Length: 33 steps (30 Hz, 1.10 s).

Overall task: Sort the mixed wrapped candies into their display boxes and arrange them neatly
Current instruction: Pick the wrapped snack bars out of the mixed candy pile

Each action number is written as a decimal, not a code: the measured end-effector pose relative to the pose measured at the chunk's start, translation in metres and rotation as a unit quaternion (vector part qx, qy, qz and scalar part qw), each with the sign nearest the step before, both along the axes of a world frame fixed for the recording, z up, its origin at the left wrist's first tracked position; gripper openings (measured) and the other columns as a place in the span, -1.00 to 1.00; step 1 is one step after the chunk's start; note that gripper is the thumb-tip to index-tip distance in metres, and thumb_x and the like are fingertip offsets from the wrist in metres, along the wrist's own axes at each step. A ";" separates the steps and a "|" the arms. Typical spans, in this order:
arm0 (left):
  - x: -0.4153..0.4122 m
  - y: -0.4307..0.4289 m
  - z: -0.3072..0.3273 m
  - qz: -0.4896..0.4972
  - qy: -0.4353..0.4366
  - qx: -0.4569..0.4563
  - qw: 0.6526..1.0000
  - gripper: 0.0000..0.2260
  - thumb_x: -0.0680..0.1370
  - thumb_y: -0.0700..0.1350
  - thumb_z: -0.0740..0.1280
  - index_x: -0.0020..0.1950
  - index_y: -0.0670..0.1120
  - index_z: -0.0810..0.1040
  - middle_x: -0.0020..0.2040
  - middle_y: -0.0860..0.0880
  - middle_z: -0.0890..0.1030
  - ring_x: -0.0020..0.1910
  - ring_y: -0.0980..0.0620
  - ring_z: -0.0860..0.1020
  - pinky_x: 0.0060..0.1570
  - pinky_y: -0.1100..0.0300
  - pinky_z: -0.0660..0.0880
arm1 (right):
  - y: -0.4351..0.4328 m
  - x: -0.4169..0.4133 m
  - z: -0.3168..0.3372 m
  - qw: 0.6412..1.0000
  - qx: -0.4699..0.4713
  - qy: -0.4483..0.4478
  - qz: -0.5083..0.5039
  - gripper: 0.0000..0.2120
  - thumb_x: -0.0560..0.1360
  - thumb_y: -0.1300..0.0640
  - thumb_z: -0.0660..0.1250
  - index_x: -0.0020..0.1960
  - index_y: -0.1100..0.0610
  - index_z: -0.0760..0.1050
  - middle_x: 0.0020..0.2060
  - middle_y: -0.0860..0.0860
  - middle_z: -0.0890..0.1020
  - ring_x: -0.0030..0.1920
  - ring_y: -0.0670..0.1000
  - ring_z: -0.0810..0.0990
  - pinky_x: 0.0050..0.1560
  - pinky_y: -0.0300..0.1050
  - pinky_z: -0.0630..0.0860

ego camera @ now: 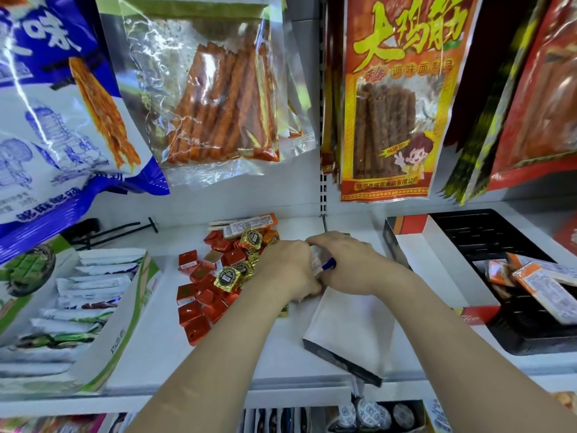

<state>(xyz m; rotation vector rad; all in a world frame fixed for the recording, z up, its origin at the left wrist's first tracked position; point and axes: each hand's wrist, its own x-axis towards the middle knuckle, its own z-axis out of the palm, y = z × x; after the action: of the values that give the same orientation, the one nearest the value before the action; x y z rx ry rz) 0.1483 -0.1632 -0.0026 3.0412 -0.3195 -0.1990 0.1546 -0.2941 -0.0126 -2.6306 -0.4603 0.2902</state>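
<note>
— Where are we keeping the white-wrapped candy [319, 263]?
— We are pinching it between our 2 hands, left hand [288, 268] and right hand [345, 260], just right of the candy pile [215, 278].
— Heading where?
— Likely leftward: the white-wrapper box [142, 295] is sitting beyond the pile, nearer our left.

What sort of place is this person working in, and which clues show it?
Most likely a shop's snack aisle: packaged snack bags hang above, an open display box holds wrapped bars, and loose wrapped candies lie on the white shelf.
</note>
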 end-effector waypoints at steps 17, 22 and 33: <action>-0.004 0.080 0.025 0.112 -0.103 -0.445 0.882 -0.81 0.48 -0.26 0.40 -0.13 0.05 0.61 -0.11 0.06 0.66 -0.09 0.06 0.61 -0.03 0.13 0.56 | 0.006 0.002 0.008 0.989 0.098 -0.087 -0.072 -0.82 0.50 -0.03 0.36 -0.05 0.08 0.53 -0.23 0.03 0.61 -0.20 0.09 0.55 -0.27 -0.10 0.42; -0.007 0.088 0.019 0.135 -0.039 -0.519 0.843 -0.71 0.42 -0.35 0.47 -0.06 0.03 0.58 -0.09 -0.03 0.65 -0.06 -0.04 0.65 -0.01 0.02 0.61 | 0.018 -0.005 0.020 0.905 0.398 0.133 -0.066 -0.80 0.55 0.05 0.32 0.15 0.07 0.52 -0.03 -0.03 0.68 -0.02 -0.02 0.67 0.06 -0.12 0.56; 0.030 0.086 0.008 0.175 -0.164 -0.299 0.924 -0.71 0.63 -0.16 0.15 0.29 -0.04 0.54 0.29 -0.03 0.56 0.25 -0.04 0.51 0.25 0.07 0.44 | 0.019 -0.002 0.011 0.976 0.206 -0.040 -0.064 -0.63 0.55 0.11 0.32 0.35 0.01 0.43 0.18 -0.02 0.59 0.13 0.02 0.56 0.05 -0.08 0.53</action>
<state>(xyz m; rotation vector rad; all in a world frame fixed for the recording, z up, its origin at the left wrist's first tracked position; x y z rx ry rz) 0.1786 -0.0771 0.0052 2.4449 0.1345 0.3681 0.1531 -0.2750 -0.0020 -2.2579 -0.3338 0.0395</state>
